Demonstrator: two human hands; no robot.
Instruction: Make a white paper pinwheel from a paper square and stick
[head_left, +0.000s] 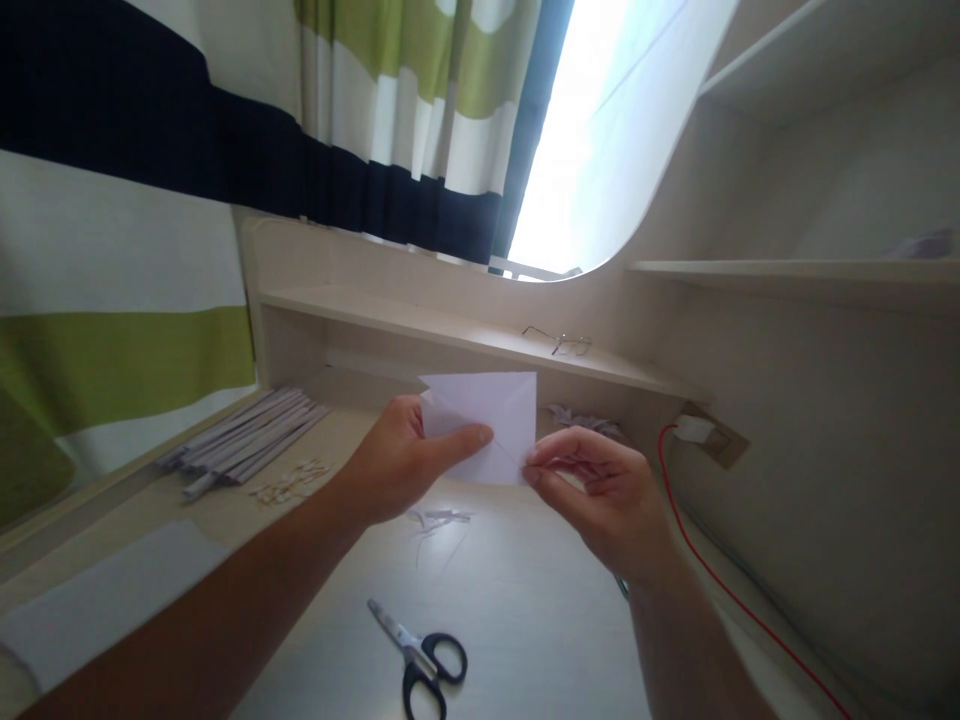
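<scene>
A folded white paper (491,410) is held up above the pale wooden desk (517,600). My left hand (405,460) grips its left side, thumb lying across the front. My right hand (600,495) pinches the paper's lower right corner between thumb and fingertips. Diagonal creases show on the sheet. Black-handled scissors (420,655) lie flat on the desk below my hands, apart from both.
A bundle of rolled paper sticks (244,440) and small paper bits (289,485) lie at the left. Paper scraps (439,520) sit under the hands. Eyeglasses (562,343) rest on the low shelf. A red cable (720,580) runs from a wall plug (694,430). A white sheet (105,600) lies front left.
</scene>
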